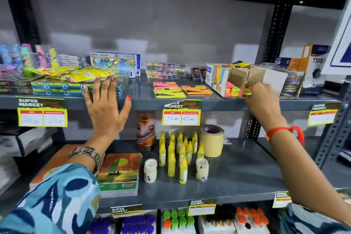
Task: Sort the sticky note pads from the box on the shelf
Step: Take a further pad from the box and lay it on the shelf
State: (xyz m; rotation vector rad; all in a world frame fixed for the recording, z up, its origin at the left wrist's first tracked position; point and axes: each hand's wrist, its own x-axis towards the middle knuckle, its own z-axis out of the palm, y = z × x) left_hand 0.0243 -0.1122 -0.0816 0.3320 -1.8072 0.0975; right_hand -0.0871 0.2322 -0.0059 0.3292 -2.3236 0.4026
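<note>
Head view. Step: pulling pads out of box (224, 80), judged mid-task. Two sorted piles already on shelf (144, 100): pink/green pads (168, 89), orange pads (196, 89), just left of box. Right hand (261, 100) at box mouth, fingers closed round a pad, mostly hidden. Left hand (106, 106) spread, empty, by shelf edge. Next: lift pad clear, match pile by colour. Hidden: pad's colour, box depth, qty left.

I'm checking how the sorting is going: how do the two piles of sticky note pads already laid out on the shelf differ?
The left pile is pink and yellow-green; the right pile is orange. The left pile spreads wider and lies farther from the box; the right pile sits beside it. Both lie flat near the shelf front edge.
</note>
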